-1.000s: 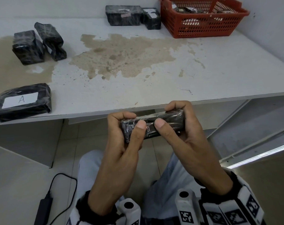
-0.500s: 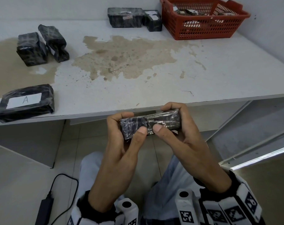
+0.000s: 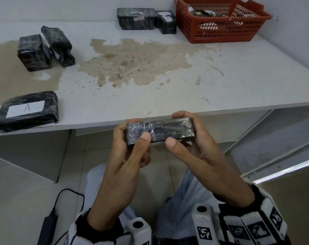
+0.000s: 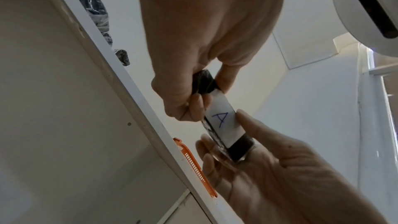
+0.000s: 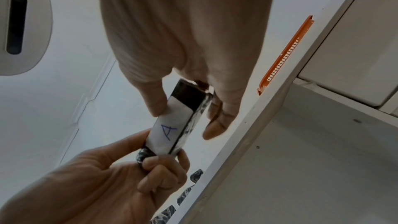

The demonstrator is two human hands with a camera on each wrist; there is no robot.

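Note:
A small flat package [image 3: 160,131] wrapped in black plastic film is held level just in front of the table edge. My left hand [image 3: 137,129] grips its left end, thumb on the near face. My right hand [image 3: 178,129] grips the right end, fingers curled over the top and thumb at the lower edge. In the left wrist view the package [image 4: 221,120] shows a white label with a blue "A", between my left hand [image 4: 204,88] and right hand [image 4: 228,135]. In the right wrist view the same labelled package [image 5: 178,122] sits between my right hand [image 5: 187,108] and left hand [image 5: 150,151].
The white table [image 3: 220,76] carries a large brown stain. A red basket [image 3: 220,20] holding wrapped packages stands at the back right, two black packages [image 3: 137,18] beside it. Two more packages [image 3: 44,50] lie back left, and one labelled "A" [image 3: 28,110] front left. A power adapter [image 3: 48,227] lies on the floor.
Both hands have turned the package so its broad face tips up toward me. My right thumb slid off the face down to the lower edge. The hands rose slightly toward the table edge.

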